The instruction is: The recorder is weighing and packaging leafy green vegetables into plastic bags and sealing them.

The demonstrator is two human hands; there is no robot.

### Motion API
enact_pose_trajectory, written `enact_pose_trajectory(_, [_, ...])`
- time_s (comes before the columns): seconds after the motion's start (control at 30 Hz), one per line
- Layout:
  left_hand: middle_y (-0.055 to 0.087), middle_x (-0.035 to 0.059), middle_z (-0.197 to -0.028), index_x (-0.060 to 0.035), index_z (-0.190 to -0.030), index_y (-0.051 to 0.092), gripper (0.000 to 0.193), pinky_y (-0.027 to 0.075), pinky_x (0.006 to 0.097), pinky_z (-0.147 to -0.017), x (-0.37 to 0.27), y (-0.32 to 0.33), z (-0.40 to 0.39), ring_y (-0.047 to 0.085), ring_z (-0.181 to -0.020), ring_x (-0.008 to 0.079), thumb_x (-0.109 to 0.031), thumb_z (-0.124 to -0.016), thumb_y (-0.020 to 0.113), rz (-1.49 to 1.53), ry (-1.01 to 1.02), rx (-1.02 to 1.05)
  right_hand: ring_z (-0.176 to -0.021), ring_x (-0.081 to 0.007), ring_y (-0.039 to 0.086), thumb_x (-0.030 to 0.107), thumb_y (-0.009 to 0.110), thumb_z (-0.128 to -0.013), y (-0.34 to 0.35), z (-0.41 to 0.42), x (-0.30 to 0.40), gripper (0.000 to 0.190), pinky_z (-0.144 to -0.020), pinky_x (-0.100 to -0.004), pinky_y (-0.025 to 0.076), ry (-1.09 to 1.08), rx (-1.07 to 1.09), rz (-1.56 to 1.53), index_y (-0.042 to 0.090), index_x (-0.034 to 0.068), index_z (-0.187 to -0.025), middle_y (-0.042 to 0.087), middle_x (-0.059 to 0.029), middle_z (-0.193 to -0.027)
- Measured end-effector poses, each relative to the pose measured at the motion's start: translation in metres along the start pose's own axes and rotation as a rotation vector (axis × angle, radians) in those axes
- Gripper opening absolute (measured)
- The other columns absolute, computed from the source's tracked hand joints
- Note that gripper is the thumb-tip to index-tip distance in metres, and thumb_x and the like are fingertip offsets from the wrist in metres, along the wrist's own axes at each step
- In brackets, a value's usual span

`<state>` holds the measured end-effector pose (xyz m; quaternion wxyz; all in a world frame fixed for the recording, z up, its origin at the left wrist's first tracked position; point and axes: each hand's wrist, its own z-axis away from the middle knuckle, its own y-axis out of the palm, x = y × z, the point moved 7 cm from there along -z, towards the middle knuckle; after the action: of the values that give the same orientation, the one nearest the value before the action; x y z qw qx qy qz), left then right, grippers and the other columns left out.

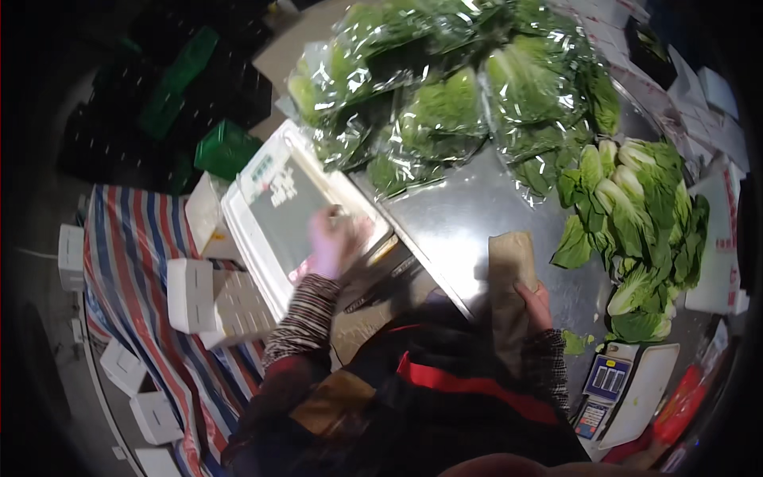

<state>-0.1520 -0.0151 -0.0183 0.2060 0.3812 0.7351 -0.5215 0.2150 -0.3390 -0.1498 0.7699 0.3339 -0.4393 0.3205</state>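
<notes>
My left hand is over the lower right part of a white tray-like container with a printed grey inner panel; it is blurred, and what its fingers hold cannot be made out. My right hand grips the side of a brown paper piece or bag, which stretches over the edge of the metal table. Beyond both hands lie leafy greens in clear plastic bags. To the right of the brown paper is a pile of unbagged leafy greens.
A digital weighing scale stands at the lower right, near a red plastic bag. White foam boxes and a striped tarp are at the left. Green and black crates stand beyond them.
</notes>
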Motion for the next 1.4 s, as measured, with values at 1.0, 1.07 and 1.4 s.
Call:
enact_pose_trajectory(1.0, [0.065, 0.0104, -0.074, -0.0058, -0.094, 0.066, 0.013, 0.049, 0.0350, -0.062, -0.058, 0.122, 0.045, 0.060, -0.066, 0.0182, -0.019, -0.093, 0.066, 0.370, -0.022, 0.585, -0.089, -0.0196, 0.068, 0.019, 0.078, -0.085, -0.006, -0.003, -0.020, 0.041, -0.080, -0.0330, 0.055, 0.113, -0.273, -0.088, 0.065, -0.003, -0.117, 0.072, -0.0098, -0.101])
enact_pose_trajectory(1.07, [0.061, 0.0131, -0.068, -0.0052, -0.092, 0.065, 0.016, 0.048, 0.0376, -0.059, -0.114, 0.169, 0.091, 0.060, -0.060, 0.0268, -0.021, -0.094, 0.062, 0.360, 0.191, 0.697, -0.084, -0.0176, 0.068, 0.021, 0.078, -0.086, -0.041, 0.020, -0.026, 0.038, -0.075, -0.0317, 0.055, 0.025, -0.336, -0.035, 0.067, -0.001, -0.116, 0.072, -0.0075, -0.098])
enact_pose_trajectory(1.4, [0.067, 0.0125, -0.084, -0.0103, -0.092, 0.066, 0.023, 0.052, 0.0436, -0.067, -0.193, 0.277, 0.243, 0.067, -0.076, 0.0337, -0.032, -0.086, 0.070, -0.042, 0.525, 1.115, -0.089, -0.0155, 0.067, 0.028, 0.080, -0.083, -0.173, 0.151, -0.022, 0.047, -0.078, -0.0301, 0.054, 0.119, -0.747, -0.004, 0.067, -0.002, -0.117, 0.072, -0.0089, -0.102])
